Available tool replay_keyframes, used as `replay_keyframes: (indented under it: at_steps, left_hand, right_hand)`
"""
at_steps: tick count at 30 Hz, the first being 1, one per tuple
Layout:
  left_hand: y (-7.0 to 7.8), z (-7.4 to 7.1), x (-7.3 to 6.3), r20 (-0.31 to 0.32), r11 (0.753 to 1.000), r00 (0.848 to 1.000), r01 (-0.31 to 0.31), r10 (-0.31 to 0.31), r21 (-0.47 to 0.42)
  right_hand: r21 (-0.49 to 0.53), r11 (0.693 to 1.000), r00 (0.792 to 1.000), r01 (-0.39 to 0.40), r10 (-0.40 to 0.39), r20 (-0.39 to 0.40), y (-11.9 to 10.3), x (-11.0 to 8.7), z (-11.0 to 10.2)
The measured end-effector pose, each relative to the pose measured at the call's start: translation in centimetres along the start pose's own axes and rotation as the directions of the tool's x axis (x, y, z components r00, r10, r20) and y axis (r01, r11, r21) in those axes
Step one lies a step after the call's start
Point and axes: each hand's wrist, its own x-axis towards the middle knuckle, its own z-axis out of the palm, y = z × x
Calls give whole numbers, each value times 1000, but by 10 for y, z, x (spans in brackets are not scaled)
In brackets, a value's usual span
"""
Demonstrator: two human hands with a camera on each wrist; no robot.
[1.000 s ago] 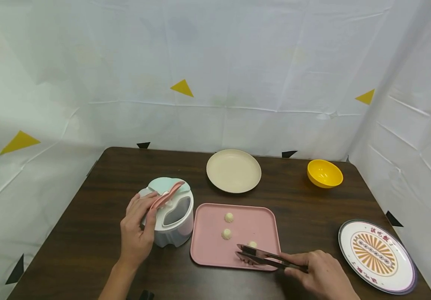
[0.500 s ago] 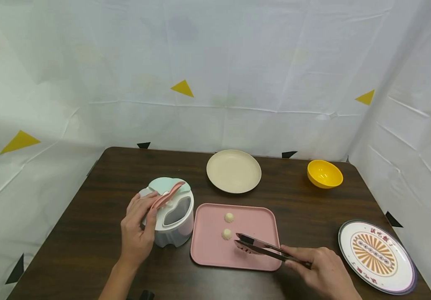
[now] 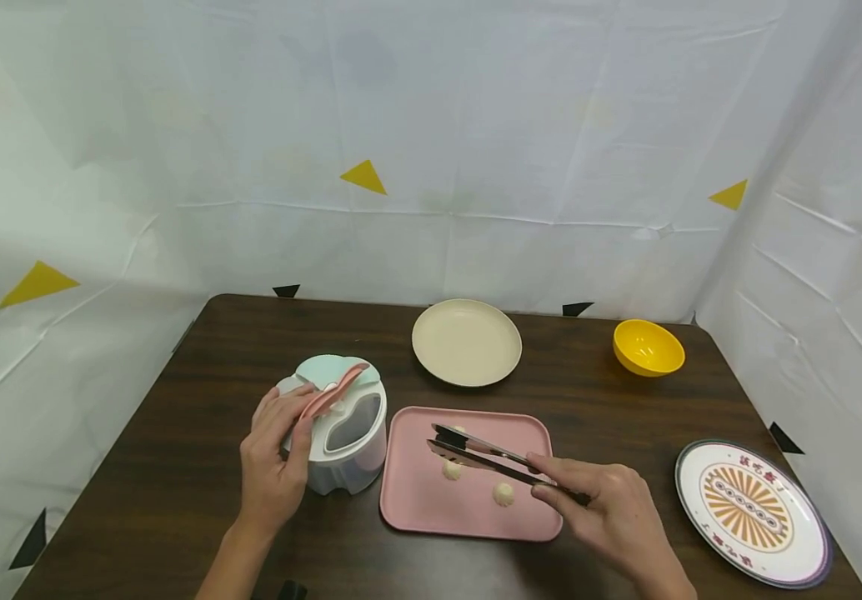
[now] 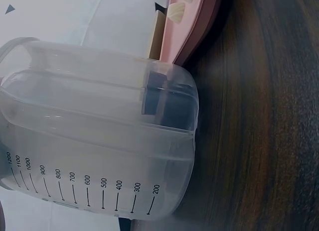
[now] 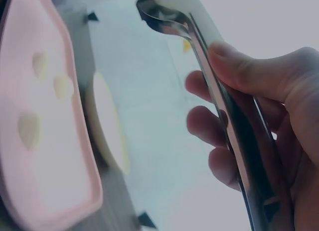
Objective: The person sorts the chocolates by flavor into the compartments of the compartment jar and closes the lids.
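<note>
Tongs (image 5: 244, 136) just swung up and left over the pink tray (image 3: 431, 512), lower middle of the frame, so the dumpling-looking piece (image 3: 503, 494) they were covering shows again, pretty much same spot. All three pieces are in the tray, so that move didn't carry any out. The right hand's (image 3: 603, 504) grip is closed round the tongs, tips apart. The left hand (image 3: 273, 462) hasn't budged from the container's (image 3: 344, 475) pink handle (image 3: 337, 392), left of centre; can't tell if it's pinching.

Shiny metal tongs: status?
Right hand holds tongs. Left hand holds pink curved handle. Three round cream pieces on pink rectangular tray. Tongs partly block head view.
</note>
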Motion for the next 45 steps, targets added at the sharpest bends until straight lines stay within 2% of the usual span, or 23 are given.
replay_keyframes:
  at_steps: [7,11,18,26,35,45]
  left_hand:
    - [-1,0,-1,4,1000,1000,-3,3,-2]
    - [-1,-1,-1,6,1000,1000,1,-1,1]
    - [1,-1,0,6,1000,1000,7,-7,7]
    - [2,-1,0,5,1000,1000,7,-7,6]
    - [2,-1,0,6,1000,1000,9,-9,2]
    - [1,-1,0,4,1000,1000,6,-6,6]
  right_hand:
    - [147,988,999,41,-36,-36,-21,17,25]
    - [188,979,995,79,-67,-69,-32,26,38]
    - [198,979,993,55,-33,-112,-44,35,56]
    - [237,963,983,125,-88,-159,-45,46,70]
    - [183,977,983,106,-75,-166,-47,48,81]
    - [209,973,986,98,-67,-151,-45,46,85]
